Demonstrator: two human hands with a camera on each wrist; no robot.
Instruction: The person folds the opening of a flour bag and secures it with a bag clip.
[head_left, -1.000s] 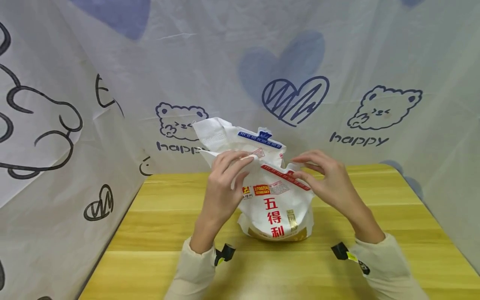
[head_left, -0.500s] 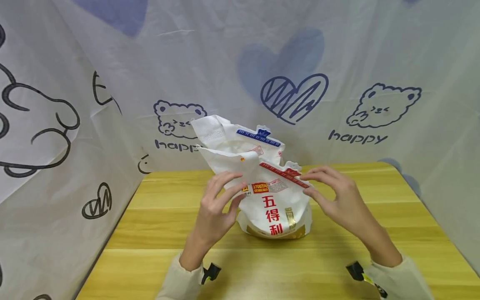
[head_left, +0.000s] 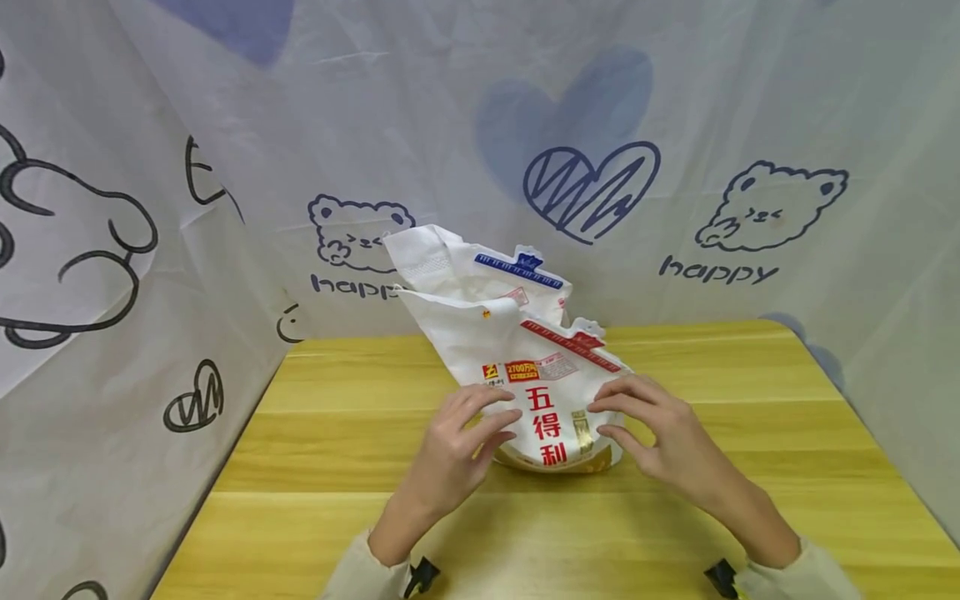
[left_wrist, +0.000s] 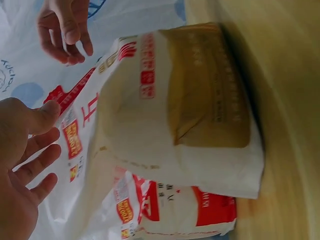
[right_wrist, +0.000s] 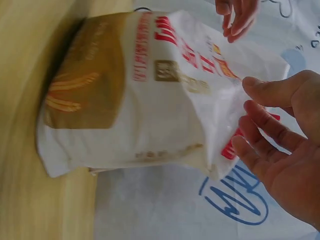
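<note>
A white flour bag with red characters and a gold-printed base stands on the wooden table, its top leaning left. A red strip with a scalloped tab crosses its upper right. Behind it, largely hidden, is a second white bag with a blue strip; its red-printed lower part shows in the left wrist view. My left hand hovers by the front bag's lower left, fingers loosely bent. By its right side is my right hand, fingers spread and bent. Neither hand grips anything; light contact I cannot tell.
The yellow wood-grain table extends around the bags. A pale curtain printed with hearts and bears hangs behind and along the sides, close to the table's back edge. Both wrists wear small black camera mounts.
Both hands have come down from the upper part of the front bag and the red strip to its lower front. The bags stay in place.
</note>
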